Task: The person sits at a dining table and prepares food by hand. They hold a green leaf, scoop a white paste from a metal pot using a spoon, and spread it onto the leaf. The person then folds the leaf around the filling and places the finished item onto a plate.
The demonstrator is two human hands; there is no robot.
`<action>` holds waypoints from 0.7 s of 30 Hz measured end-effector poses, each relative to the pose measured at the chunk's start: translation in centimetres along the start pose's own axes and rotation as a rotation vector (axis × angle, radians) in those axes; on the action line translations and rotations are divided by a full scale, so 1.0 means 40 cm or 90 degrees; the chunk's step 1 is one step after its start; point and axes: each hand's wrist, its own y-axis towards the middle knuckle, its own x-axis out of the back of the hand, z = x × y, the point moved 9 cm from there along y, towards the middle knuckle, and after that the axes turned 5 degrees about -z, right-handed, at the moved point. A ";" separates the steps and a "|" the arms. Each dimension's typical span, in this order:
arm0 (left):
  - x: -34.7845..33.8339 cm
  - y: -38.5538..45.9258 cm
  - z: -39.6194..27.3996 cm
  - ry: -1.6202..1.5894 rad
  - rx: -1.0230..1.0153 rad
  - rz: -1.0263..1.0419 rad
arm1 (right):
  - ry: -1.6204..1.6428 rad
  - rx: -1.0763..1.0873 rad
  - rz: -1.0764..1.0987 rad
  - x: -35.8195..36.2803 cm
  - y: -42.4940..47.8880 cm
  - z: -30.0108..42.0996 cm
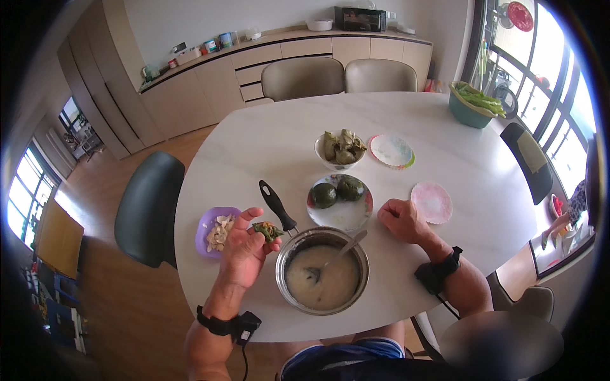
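Note:
My left hand holds a bitten green dumpling with orange-brown filling between thumb and fingers, left of a steel saucepan. My right hand rests loosely closed on the white table, nothing visible in it, beside a pink scalloped dish. The saucepan holds pale porridge with a metal spoon standing in it; its black handle points away from me. Behind it, two dark green round dumplings sit on a floral plate.
A purple dish of pale peelings lies left. Farther back are a bowl of leaf-wrapped bundles, a scalloped dish and a green basin of leafy vegetables. Chairs surround the table; another person's arm shows far right.

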 end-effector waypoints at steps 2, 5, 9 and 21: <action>0.004 0.002 0.001 -0.001 0.003 -0.003 | -0.005 0.011 -0.006 0.002 0.000 0.004; 0.000 -0.001 -0.005 0.009 -0.004 -0.010 | 0.010 0.020 -0.011 0.004 0.001 -0.001; 0.000 0.003 -0.005 -0.003 -0.009 -0.009 | -0.013 0.020 0.002 0.004 0.000 0.009; -0.011 0.001 -0.010 0.021 -0.023 -0.008 | 0.007 0.006 0.004 0.005 -0.003 0.004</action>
